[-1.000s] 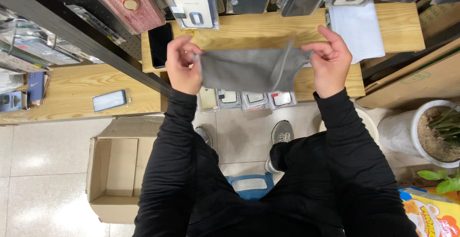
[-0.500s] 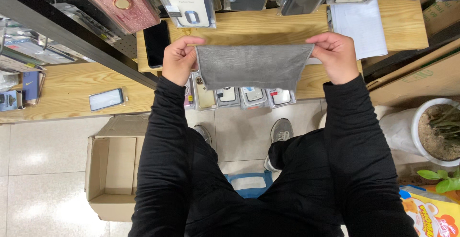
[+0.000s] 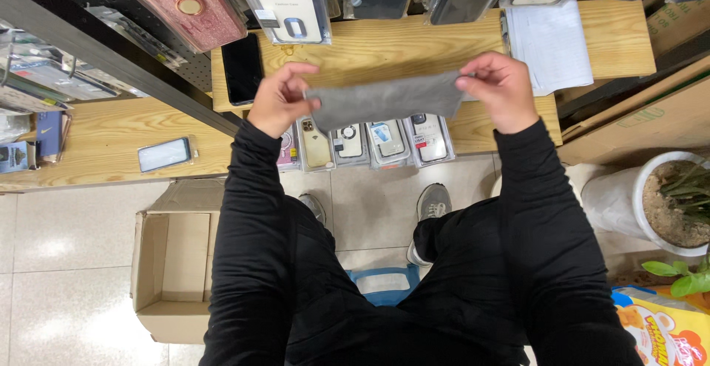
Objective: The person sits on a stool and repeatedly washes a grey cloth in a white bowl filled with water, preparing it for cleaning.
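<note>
- The wooden counter (image 3: 384, 48) spans the view under hanging phone cases, a black phone (image 3: 242, 69) lying at its left
- An open cardboard box (image 3: 174, 266) sits on the tiled floor, beside the person's left leg
- The grey cloth (image 3: 388, 100) hangs stretched flat over the counter's front edge, above 5 packaged phone cases (image 3: 362, 143)
- The left hand (image 3: 279, 100) pinches its left end shut; the right hand (image 3: 501, 89) pinches the right end
- Judged step: the cloth is mid-fold, held narrow; the next fold likely calls for even edges and a firm pinch
</note>
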